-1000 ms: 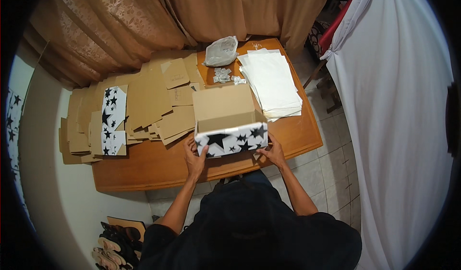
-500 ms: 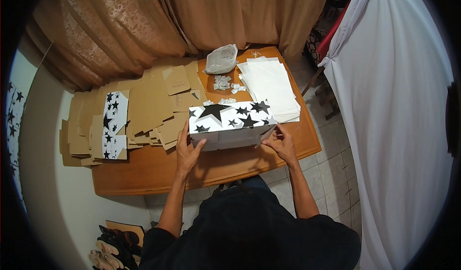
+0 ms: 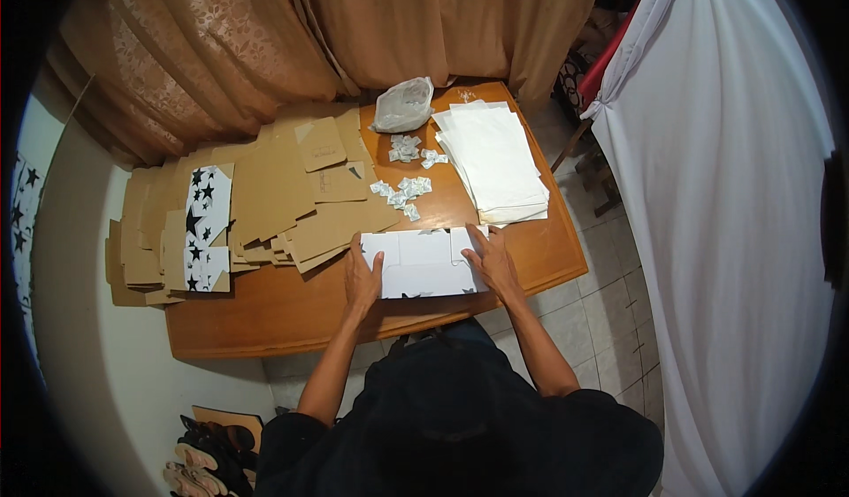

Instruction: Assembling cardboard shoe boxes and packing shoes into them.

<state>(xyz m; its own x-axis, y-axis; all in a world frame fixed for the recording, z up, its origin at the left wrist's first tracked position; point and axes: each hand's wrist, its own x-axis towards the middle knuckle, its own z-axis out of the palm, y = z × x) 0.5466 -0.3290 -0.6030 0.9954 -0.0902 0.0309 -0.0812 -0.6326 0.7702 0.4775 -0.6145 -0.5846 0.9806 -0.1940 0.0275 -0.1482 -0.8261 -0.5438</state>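
A white cardboard box (image 3: pixel 426 265) is at the front of the table with a plain white face up. Folded flaps and seams cross that face, and bits of black star print show along its edges. My left hand (image 3: pixel 361 283) grips the box's left end, thumb on top. At the right end my right hand (image 3: pixel 493 265) holds it, the thumb lying over a flap near the corner. Just beyond the box lie several small white packets (image 3: pixel 407 192), apart from both hands. The sides under my fingers are hidden.
Flat brown cardboard pieces (image 3: pixel 265 192) pile over the table's left, with a star-printed white piece (image 3: pixel 209 214) on them. White sheets (image 3: pixel 495 156) are stacked at right. A translucent plastic bag (image 3: pixel 403 106) stands at the back, near more packets (image 3: pixel 405 149). White cloth (image 3: pixel 707 187) hangs at right.
Both hands have turned the box and brought it down toward me. Its starry face was up before; the plain flapped face is now. The packets behind it have come into fuller view.
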